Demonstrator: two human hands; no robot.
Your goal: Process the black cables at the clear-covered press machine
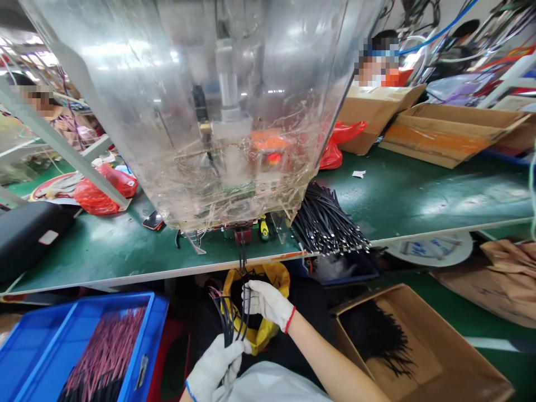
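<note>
My left hand [218, 363], in a white glove with a blue cuff, is closed around a small bunch of black cables [227, 318]. Pinkish wire ends show at the top of that bunch. In a white glove with a red cuff, my right hand [268, 304] pinches black cable near the table edge. From there, cable runs up to a dark red fixture [243, 234] under a clear machine guard [234, 167]. A yellow bag [278, 276] hangs open behind my hands. The fingertips of my right hand are partly hidden.
A blue tray [157, 312] of pink and black wires stands left. On the right, a cardboard box [452, 346] holds black cables. A pile of black cables [326, 220] lies on the green table [419, 195], right of the guard. People sit across the table.
</note>
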